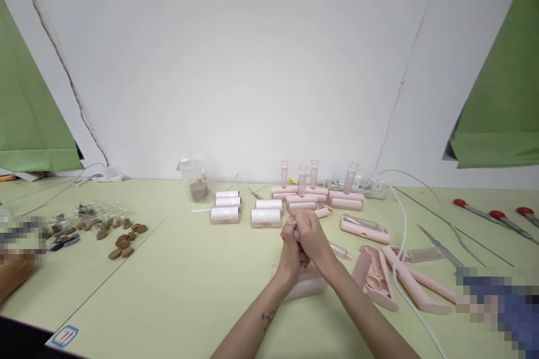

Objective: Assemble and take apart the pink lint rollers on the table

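Note:
A pink lint roller (309,287) stands on the table in front of me, its wide head partly hidden by my forearms. My left hand (290,258) is closed around the upright handle above that head. At the top of the handle, my right hand (310,235) is closed too, pressed against the left one. Only a sliver of pale pink shows between the fingers. Behind my hands, several finished-looking pink rollers (302,203) stand with clear handles up. White sticky rolls (266,218) lie in two groups to the left of them.
Loose pink handle and case parts (381,280) lie on the right, crossed by a white cable (405,224). Red-ended tools (499,215) are farther right. A plastic tub (196,182) stands by the wall. Brown discs (123,243) lie left. Blurred people's parts show at both edges.

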Tool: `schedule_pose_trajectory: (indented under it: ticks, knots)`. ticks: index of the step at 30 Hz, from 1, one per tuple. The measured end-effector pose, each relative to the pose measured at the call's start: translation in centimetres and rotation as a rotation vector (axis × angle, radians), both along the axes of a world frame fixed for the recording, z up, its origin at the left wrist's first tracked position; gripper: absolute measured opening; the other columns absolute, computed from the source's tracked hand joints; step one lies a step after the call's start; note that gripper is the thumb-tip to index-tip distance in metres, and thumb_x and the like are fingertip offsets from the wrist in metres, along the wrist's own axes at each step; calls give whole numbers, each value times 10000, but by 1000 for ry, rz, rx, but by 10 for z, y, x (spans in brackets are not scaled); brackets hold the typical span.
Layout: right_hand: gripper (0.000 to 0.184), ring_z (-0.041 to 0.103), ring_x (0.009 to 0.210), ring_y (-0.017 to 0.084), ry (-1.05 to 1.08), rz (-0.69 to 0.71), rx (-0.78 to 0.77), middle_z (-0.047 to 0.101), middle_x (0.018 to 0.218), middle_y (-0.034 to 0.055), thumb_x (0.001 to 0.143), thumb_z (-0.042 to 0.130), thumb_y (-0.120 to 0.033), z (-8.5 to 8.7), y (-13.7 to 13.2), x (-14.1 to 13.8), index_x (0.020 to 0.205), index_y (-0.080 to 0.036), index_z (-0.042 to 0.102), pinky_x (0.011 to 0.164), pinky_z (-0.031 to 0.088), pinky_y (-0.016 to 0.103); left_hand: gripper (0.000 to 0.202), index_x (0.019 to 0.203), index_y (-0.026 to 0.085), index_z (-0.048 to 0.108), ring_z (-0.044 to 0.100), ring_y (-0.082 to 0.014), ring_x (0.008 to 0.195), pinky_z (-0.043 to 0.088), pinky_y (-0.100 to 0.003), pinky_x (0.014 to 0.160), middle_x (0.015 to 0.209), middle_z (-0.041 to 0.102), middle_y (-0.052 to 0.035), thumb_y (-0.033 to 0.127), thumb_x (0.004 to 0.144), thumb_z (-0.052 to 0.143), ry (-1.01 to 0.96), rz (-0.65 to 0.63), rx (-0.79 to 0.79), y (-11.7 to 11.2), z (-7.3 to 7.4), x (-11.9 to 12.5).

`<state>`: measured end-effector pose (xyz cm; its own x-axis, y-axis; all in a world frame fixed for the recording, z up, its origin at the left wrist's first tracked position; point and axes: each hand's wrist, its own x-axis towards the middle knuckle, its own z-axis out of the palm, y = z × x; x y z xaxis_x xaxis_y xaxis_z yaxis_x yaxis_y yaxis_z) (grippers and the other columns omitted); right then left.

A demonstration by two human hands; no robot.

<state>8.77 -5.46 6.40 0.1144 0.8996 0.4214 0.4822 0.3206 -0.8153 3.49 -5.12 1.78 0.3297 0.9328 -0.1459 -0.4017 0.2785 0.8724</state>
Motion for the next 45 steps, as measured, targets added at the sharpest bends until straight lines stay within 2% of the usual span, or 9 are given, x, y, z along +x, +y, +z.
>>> schedule_pose_trajectory:
  ticks: [4, 11, 17, 23, 28, 32, 37, 42, 45]
  knots:
    - [270, 441, 573, 171, -14, -44, -20, 476, 519, 11, 723, 282, -239, 0, 2, -1, 466, -228, 361, 550, 334, 277, 622, 424, 220, 222, 128, -37, 284, 64, -218, 342, 289, 165, 82, 827, 551, 265, 24, -16, -9, 2, 7, -3]
    - [293, 479, 640, 187, -14, -70, -40, 519, 642, 26, 761, 250, -296, 5, -4, -2, 555, -223, 445, 561, 354, 283, 612, 564, 190, 450, 337, -91, 324, 226, -222, 367, 350, 355, 58, 799, 517, 401, 40, -207, 71, 5, 36, -19]
    - [246, 479, 621, 188, -4, -12, 19, 524, 569, 21, 730, 279, -266, 5, -11, -1, 545, -227, 435, 576, 361, 280, 565, 508, 206, 375, 269, -70, 329, 155, -223, 365, 343, 279, 69, 766, 565, 408, 45, -93, 28, 0, 20, -12]
    - [274, 496, 621, 184, 41, 13, -16, 540, 584, 25, 757, 269, -295, 3, -8, 0, 546, -221, 427, 590, 372, 290, 582, 479, 209, 332, 226, -64, 335, 149, -226, 370, 354, 260, 66, 780, 592, 318, 28, -179, 110, 5, 9, -10]
    - [434, 574, 640, 171, 139, 282, -88, 616, 634, 32, 824, 229, -445, 6, 1, 5, 609, -186, 503, 635, 433, 295, 382, 500, 175, 436, 382, -90, 474, 344, -252, 528, 466, 391, 48, 483, 505, 662, -1, -304, 311, 1, 15, -27]
    - [407, 581, 823, 205, 223, 562, -77, 635, 837, 72, 776, 384, -506, 5, -3, 15, 687, -158, 575, 752, 426, 320, 168, 595, 139, 556, 509, -158, 645, 386, -298, 664, 607, 525, -8, 256, 556, 670, 48, -413, 422, -7, 17, -42]
    - [232, 545, 562, 142, 6, 520, -254, 604, 665, -1, 751, 485, -387, 7, -17, 22, 792, -201, 618, 511, 420, 241, 91, 658, 136, 605, 549, -186, 613, 413, -342, 663, 589, 564, -23, 216, 614, 601, 75, -487, 462, -11, 15, -46]
    - [205, 561, 751, 168, -46, 592, -229, 627, 781, 7, 717, 463, -227, 15, -23, 20, 760, -198, 662, 660, 428, 244, 86, 616, 153, 630, 566, -216, 661, 415, -351, 694, 579, 583, -31, 179, 607, 548, 55, -530, 462, -12, 14, -41]
    - [266, 571, 714, 159, 38, 609, -323, 640, 775, 10, 679, 406, -195, 15, -25, 16, 768, -183, 656, 591, 434, 228, 189, 503, 150, 570, 503, -159, 506, 376, -285, 544, 479, 520, -15, 304, 612, 564, -7, -486, 399, -13, 6, -34]
